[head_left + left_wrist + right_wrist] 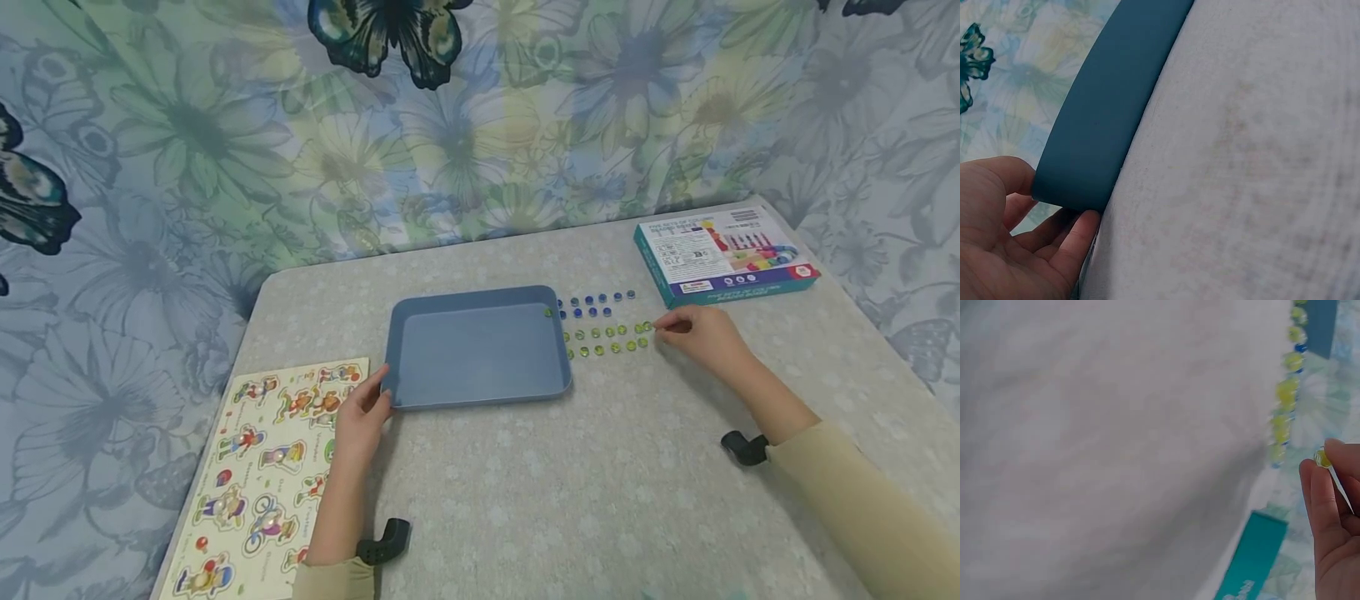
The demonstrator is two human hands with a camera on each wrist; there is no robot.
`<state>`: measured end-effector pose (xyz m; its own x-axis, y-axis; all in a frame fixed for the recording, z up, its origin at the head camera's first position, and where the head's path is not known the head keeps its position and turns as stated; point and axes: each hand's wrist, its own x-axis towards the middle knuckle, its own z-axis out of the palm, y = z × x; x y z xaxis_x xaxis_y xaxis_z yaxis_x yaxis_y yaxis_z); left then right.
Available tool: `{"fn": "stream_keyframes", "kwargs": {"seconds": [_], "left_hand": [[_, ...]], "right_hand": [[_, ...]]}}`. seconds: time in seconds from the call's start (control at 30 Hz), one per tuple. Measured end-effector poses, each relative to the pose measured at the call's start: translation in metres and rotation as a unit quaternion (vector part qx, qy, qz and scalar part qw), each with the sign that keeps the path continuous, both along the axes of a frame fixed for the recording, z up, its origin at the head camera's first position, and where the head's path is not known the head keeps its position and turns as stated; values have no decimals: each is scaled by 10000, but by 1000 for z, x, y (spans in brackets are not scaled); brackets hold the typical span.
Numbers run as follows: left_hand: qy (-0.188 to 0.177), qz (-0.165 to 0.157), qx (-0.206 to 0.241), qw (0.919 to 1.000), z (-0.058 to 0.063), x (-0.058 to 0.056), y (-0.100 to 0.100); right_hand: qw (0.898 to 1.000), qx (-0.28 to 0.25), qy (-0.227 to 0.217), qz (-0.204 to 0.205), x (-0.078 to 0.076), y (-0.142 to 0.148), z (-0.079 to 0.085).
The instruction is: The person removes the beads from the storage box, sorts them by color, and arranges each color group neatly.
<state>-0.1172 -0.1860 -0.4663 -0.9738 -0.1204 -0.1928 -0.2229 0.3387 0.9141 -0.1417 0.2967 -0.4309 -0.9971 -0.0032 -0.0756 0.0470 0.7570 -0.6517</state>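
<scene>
A blue-grey rectangular tray [480, 354] lies on the table, and my left hand [362, 417] grips its near left corner. Seen from the left wrist, the fingers [1079, 244] hold the tray's end [1104, 112] at rim and underside. A green marble [548, 312] sits inside by the right wall. To the right of the tray, yellow-green marbles [610, 332] form two rows, with blue marbles [602, 298] in two rows behind them. My right hand [701, 337], at the right end of the green rows, pinches a yellow-green glass marble [1322, 457] between thumb and fingertips.
A teal and white printed box [727, 250] lies at the back right. On the left, a picture puzzle board [258, 483] lies partly under my left forearm. A patterned curtain [465, 125] hangs behind the table [570, 492].
</scene>
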Motion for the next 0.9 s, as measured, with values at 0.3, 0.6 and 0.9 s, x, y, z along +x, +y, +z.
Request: {"fn": "stream_keyframes", "kwargs": {"seconds": [0.3,0.6,0.9], "left_hand": [[29,-33,-12,10000,1,2,0],[92,-12,10,10000,2,1,2],[220,71,-51,9997,-1,0,1]], "right_hand": [[9985,411,-298,203,-4,4,-11],[9966,620,-403,367,-9,2,-15],[9961,678,-379,422,-9,1,-15]]}}
